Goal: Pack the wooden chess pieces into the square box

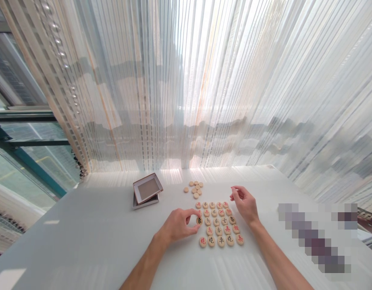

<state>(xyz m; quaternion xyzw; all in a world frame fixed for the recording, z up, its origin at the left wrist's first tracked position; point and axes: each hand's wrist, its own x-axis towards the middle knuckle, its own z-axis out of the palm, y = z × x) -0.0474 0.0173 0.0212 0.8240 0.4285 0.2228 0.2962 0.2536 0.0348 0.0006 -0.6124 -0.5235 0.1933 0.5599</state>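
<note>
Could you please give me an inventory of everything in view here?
Lettered discs: 24 visible, pale with red or black characters, in rows on the table between the hands
Loose discs: about eight, pale, no characters visible, clustered beyond the rows
Box parts: two, grey and brown, stacked askew left of the loose discs
Table: one, white, under everything
Curtain: number of panels unclear, sheer whitish, behind the table
Window frame: one visible, teal, far left
Pixelated patch: one, grey and purplish, right side; contents unreadable
Left hand: one, bare, thumb and forefinger around a black-marked disc
Right hand: one, bare, right of the rows, loosely curled
</note>
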